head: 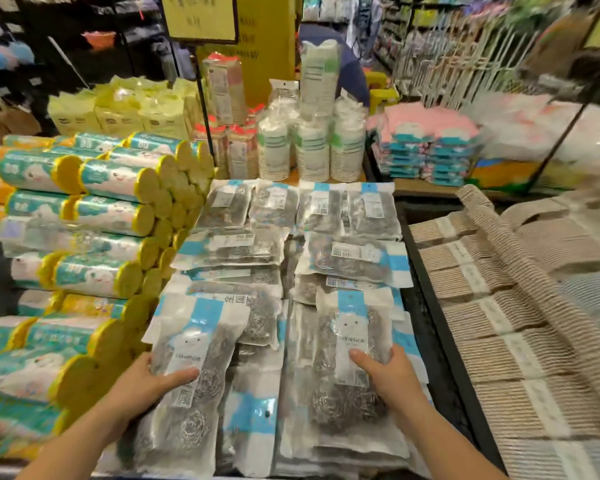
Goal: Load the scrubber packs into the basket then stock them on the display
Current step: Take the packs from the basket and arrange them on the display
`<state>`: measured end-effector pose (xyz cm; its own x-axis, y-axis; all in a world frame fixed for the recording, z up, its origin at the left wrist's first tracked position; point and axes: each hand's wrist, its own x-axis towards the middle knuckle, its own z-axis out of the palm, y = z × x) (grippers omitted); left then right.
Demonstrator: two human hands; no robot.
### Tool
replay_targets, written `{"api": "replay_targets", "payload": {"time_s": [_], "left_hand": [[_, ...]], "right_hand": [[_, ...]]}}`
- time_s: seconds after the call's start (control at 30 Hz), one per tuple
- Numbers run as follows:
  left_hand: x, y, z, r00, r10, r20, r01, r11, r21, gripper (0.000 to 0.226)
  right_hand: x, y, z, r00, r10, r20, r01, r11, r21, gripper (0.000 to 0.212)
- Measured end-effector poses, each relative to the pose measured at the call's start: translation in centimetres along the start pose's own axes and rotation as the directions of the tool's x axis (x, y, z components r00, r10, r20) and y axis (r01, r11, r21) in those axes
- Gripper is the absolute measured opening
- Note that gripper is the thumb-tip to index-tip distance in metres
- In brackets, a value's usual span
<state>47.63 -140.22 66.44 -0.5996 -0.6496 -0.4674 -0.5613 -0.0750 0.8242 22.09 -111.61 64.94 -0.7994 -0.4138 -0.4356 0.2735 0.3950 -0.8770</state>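
Scrubber packs heaped on display between yellow-ended rolls and beige cloth stacks. Left hand gripping left front pack, thumb on top; right hand gripping right front pack likewise. Both forearms stretched forward.

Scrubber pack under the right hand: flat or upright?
Flat: the clear blue-labelled steel-wool scrubber pack lies face up on the pile, right hand gripping its edge.
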Motion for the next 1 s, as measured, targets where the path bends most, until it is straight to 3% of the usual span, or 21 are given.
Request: {"api": "replay_targets", "payload": {"time_s": [0.07,0.13,0.17,0.3,0.37,0.4,0.5,0.53,0.7,0.87,1.0], "left_hand": [[0.2,-0.1,0.4,1.0,0.003,-0.024,-0.002,1.0,0.029,0.038],[0.3,0.1,0.6,0.998,0.031,-0.055,-0.028,0.998,0.055,0.033],[0.3,0.0,0.8,0.997,0.041,-0.064,-0.037,0.997,0.061,0.033],[-0.2,0.1,1.0,0.978,0.079,-0.196,-0.033,0.974,0.226,0.044],[-0.4,0.0,0.9,0.965,0.113,-0.236,-0.028,0.941,0.337,0.049],[-0.3,-0.4,0.7,0.962,0.101,-0.252,0.007,0.917,0.398,0.056],[0.7,-2.3,0.4,0.967,-0.005,-0.255,0.145,0.833,0.534,0.112],[0.9,-2.7,0.6,0.964,-0.041,-0.264,0.184,0.82,0.542,0.118],[0.1,-2.2,1.2,0.952,-0.1,-0.29,0.251,0.799,0.547,0.103],[-1.3,-1.9,0.5,0.932,-0.094,-0.351,0.263,0.841,0.472,0.096],[-3.3,-2.4,-1.9,0.9,-0.03,-0.434,0.228,0.882,0.412,0.093]], "right_hand": [[0.2,0.5,-0.6,0.999,0.028,-0.035,-0.028,1.0,-0.008,0.09],[0.3,1.0,-0.9,0.998,0.031,-0.06,-0.032,0.999,-0.017,0.096],[0.5,1.3,-1.0,0.997,0.036,-0.061,-0.039,0.999,-0.039,0.092],[1.0,1.2,0.1,0.996,0.076,-0.042,-0.079,0.995,-0.061,0.042],[1.1,0.8,1.6,0.996,0.085,-0.029,-0.087,0.993,-0.078,0.045],[1.3,0.7,2.4,0.996,0.079,-0.047,-0.084,0.991,-0.104,0.058],[1.2,0.2,4.2,0.993,0.027,-0.112,-0.053,0.97,-0.236,0.085],[1.2,0.1,4.6,0.991,-0.016,-0.13,-0.022,0.958,-0.286,0.091],[1.0,0.0,5.6,0.986,-0.093,-0.139,0.027,0.908,-0.418,0.105],[1.3,-0.5,5.2,0.988,-0.057,-0.146,-0.031,0.841,-0.54,0.104],[0.8,-3.2,6.0,0.953,-0.258,-0.156,0.092,0.742,-0.664,0.091]]}}
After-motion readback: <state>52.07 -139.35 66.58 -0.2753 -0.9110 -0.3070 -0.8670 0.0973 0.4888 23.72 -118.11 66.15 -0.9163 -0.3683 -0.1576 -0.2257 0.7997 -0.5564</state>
